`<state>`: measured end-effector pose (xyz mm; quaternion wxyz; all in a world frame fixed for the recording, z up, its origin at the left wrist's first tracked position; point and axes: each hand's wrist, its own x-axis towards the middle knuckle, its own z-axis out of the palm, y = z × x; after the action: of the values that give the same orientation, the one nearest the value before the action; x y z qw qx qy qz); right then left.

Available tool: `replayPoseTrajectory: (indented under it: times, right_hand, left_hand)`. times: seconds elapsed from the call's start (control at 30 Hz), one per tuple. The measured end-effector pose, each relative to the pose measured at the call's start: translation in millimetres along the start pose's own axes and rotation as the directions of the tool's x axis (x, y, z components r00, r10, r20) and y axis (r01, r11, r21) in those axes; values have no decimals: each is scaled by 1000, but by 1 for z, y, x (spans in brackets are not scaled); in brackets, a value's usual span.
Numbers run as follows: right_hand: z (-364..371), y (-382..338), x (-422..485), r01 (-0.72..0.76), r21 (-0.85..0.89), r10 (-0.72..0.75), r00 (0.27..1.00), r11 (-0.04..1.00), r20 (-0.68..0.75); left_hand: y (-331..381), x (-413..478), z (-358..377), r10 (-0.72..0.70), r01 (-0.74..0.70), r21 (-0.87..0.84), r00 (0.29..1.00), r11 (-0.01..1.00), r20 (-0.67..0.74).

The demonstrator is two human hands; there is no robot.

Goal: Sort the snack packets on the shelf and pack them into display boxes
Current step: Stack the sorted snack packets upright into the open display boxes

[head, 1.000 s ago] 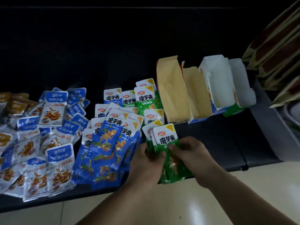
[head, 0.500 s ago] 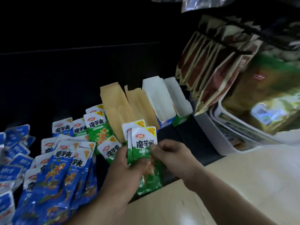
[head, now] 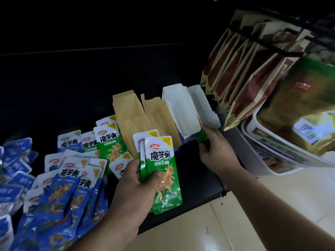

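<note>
Holding: stack of green packets (head: 163, 171) pinched upright in the left hand (head: 134, 180), thumb across the front one, fingers behind, above the near edge of the shelf (head: 190, 171).
Right hand (head: 215, 151): further out and to the right, fingers curled round the near end of the green display box (head: 201, 102), clamped on its low front wall.
Near left: blue packets (head: 59, 192) fanned in an overlapping heap just left of the left hand; other blue-topped packs (head: 16, 160) spread at the left edge of view.
Middle: loose green packs (head: 108, 142) lying flat beyond the heap, against the foot of the brown-lined box (head: 126, 113).
Boxes: four in a row, leaning back, none showing any contents; brown-lined box, second brown box (head: 155, 115), white-lined box (head: 179, 107), then the green display box at the right end, sides touching.
Far right: hanging bags (head: 244, 73) on a dark rack, close above the green display box.
Step, as judged: readying the green display box to take the held stack; packing barely begun.
Risk one: dragging the end box out while it leans on its neighbour, tipping the white-lined box or the whole row.
Risk two: slick film packets sliding from a one-handed pinch and dropping among the blue packets, undoing the sort.
Risk three: a lifted box catching the hanging bags.
</note>
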<state>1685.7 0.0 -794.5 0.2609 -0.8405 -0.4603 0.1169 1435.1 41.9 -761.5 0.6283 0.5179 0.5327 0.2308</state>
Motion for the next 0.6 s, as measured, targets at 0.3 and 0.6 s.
replayPoseTrajectory:
  times: [0.3,0.6]
  right_hand:
    - [-10,-36,-103,-141,-58,137,988,988,-64]
    - [-26,-42,-137,-314,-204,321,947,927,2]
  left_hand:
    - [-9,-19,10,-38,38,-31,999,999,7]
    - [-15,-21,13,-16,17,-15,1000,1000,25]
